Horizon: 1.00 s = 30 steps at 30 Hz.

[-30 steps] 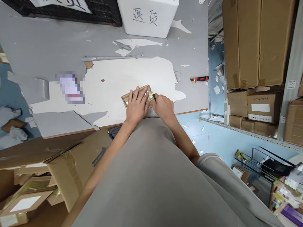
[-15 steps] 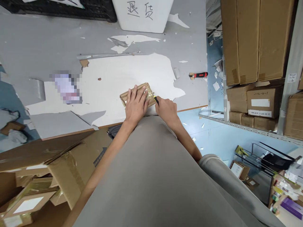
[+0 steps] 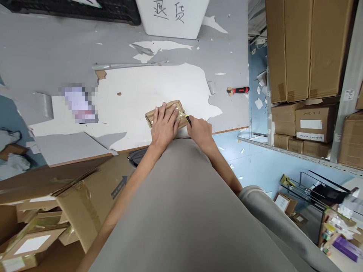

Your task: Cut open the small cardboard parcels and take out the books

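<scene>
A small cardboard box (image 3: 181, 106) with shiny clear tape lies tilted on the white patch of the worktable, near its front edge. My left hand (image 3: 163, 126) rests flat on top of it, fingers stretched out and slightly apart, covering much of the box. Closed around a yellow-and-black utility knife (image 3: 188, 119) is my right hand (image 3: 200, 130). The knife's front end meets the right end of the box; its blade is too small to make out.
A red-and-black cutter (image 3: 240, 90) lies at the table's right edge. At the back stand a white bin (image 3: 172, 28) and a black crate (image 3: 113, 15). A pixelated item (image 3: 79, 104) is on the left. A large open carton (image 3: 85, 207) holds boxes below left; shelving with cartons (image 3: 309, 49) stands right.
The box and both my hands appear very slightly further right, while the camera view has shifted a little. My grip on the knife looks the same.
</scene>
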### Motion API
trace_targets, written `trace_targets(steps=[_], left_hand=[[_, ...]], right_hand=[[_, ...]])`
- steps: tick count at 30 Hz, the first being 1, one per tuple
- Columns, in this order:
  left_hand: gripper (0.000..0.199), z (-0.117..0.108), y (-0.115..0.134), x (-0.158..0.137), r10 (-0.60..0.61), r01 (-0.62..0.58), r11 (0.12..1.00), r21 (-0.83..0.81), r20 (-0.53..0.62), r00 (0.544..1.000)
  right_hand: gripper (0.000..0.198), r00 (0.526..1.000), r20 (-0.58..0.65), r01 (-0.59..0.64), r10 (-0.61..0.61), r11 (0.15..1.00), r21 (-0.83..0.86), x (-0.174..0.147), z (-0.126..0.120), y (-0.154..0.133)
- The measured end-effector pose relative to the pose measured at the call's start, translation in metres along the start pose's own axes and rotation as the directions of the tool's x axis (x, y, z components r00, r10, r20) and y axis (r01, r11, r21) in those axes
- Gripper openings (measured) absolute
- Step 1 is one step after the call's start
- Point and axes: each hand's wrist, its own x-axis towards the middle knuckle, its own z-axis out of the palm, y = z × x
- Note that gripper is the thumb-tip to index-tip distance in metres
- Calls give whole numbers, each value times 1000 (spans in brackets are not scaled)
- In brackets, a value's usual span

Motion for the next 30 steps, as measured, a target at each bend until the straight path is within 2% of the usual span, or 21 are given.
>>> trace_targets(steps=[6,12,18,26,30], left_hand=[[57,3,-2,-2,1,-1,1000,8,4,1000],[56,5,-4,-3,8,-8,1000,15,-1,1000],[57,3,-4,-1,-13,13,1000,-22,5,1000],[53,4,-5,-1,4,-5,1000,-21,-8,1000],[52,5,-7,-2,1,-2,999,-44,-18,1000]], right_hand=[[40,1000,20,-16,17,998,-54,-11,0,1],[38,996,74,-48,52,997,-56,-20,-1,0],[40,999,45,-2,4,999,-40,-31,-3,0],[46,999,-49,15,-17,1000,-25,0,1,-12],[41,1000,-2,-13,13,999,-33,-7,4,-8]])
